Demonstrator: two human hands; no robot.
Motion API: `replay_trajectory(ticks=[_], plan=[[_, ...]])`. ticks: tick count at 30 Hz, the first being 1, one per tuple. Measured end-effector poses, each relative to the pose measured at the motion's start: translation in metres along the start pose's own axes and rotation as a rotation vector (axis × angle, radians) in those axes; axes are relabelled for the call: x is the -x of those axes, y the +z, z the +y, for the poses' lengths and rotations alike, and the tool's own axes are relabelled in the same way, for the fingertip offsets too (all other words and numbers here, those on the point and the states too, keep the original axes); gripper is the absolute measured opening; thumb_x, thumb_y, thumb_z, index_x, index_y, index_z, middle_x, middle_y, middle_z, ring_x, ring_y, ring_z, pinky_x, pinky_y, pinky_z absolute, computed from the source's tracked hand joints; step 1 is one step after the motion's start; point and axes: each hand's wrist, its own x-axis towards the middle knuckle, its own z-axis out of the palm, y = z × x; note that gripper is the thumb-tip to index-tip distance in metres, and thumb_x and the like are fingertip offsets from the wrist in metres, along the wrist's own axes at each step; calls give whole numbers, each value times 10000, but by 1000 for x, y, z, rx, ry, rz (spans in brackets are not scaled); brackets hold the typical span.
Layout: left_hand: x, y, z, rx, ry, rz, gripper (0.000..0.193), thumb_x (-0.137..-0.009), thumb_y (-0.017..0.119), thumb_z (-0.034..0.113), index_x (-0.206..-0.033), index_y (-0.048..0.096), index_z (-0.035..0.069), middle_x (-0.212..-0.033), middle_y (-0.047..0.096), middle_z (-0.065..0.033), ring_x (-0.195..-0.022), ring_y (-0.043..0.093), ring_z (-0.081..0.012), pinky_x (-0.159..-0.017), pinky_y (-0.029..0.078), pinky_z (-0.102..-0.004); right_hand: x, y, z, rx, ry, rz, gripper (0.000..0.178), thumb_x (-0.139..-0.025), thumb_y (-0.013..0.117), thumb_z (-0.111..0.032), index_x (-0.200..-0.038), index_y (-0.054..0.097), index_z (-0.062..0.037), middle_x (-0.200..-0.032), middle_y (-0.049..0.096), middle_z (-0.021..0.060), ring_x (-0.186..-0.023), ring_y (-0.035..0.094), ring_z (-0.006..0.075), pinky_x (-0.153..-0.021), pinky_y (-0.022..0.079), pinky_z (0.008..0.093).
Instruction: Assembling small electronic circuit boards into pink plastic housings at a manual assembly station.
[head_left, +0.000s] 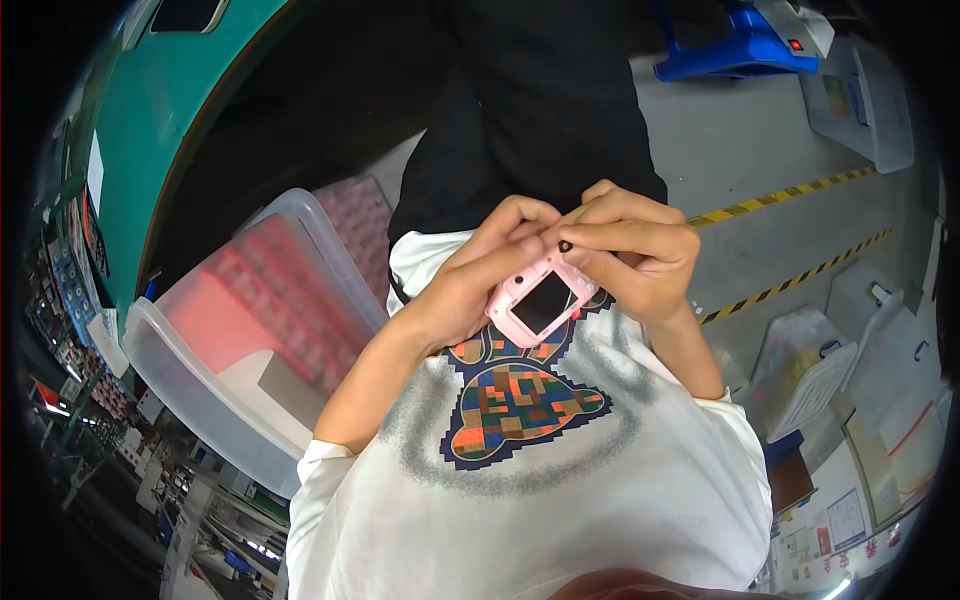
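A small pink camera (pixel 542 303) with a dark rectangular screen is held tilted in front of my chest, screen side up. My left hand (pixel 455 290) wraps round its left side, with the thumb along the upper edge. Close above the camera's far end, the thumb and forefinger of my right hand (pixel 640 250) pinch a small round black piece (pixel 565 246). What kind of piece it is cannot be made out, nor whether it touches the camera. The camera's underside is hidden.
At my left stands a clear plastic bin (pixel 150 335) with rows of pink items inside. A green table (pixel 150 140) curves past it at the far left. A blue stool (pixel 735 50) and another clear bin (pixel 860 110) are at the far right, beyond yellow-black floor tape (pixel 780 200).
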Motion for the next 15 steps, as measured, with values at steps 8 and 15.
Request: replay_trajectory(ticks=[8, 15], plan=[[0, 6, 2, -138, 169, -98, 581, -776, 482, 109, -1345, 502, -9, -1228, 593, -160, -1101, 582, -226, -940, 459, -281, -17, -15, -28, 525, -192, -59, 159, -688, 764, 32, -836, 773, -25, -793, 693, 37, -674, 588, 133, -750, 449, 299], [-2, 17, 11, -342, 282, -15, 490, -838, 471, 60, -1317, 530, -26, -1226, 611, -153, -1047, 588, -208, -930, 453, -282, -40, -11, -56, 975, -363, -260, 84, -706, 768, -26, -773, 747, -74, -728, 652, 2, -728, 649, 145, -807, 435, 358]])
